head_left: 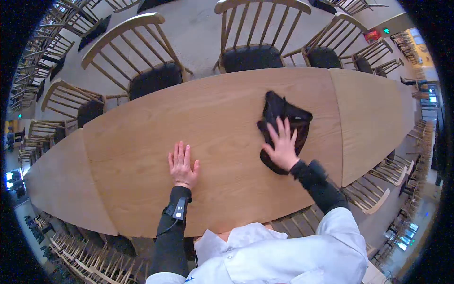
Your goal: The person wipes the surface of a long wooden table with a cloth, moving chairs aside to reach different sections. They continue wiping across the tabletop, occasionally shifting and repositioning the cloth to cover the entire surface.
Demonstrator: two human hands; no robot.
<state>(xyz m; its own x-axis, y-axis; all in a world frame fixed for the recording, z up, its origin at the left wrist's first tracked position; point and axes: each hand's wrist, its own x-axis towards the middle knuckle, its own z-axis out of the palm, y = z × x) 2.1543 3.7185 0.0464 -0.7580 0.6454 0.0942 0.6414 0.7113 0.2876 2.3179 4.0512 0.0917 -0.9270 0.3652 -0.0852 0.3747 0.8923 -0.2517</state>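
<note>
A crumpled black cloth [299, 113] lies on the right part of the wooden table [217, 113]. Over its near side is my right hand [283, 146], fingers spread and palm down, overlapping the fabric. To the left, my left hand [183, 165] rests flat on the bare wood with its fingers stretched out and nothing in it. Both forearms wear black sleeves, and a small grey device [179, 208] is strapped at the left wrist.
Wooden chairs with black seats, such as the left one [156, 79] and the middle one [253, 57], line the far side. Paler tabletops adjoin at the left [66, 189] and right [371, 118]. More chairs [371, 196] stand near the right edge.
</note>
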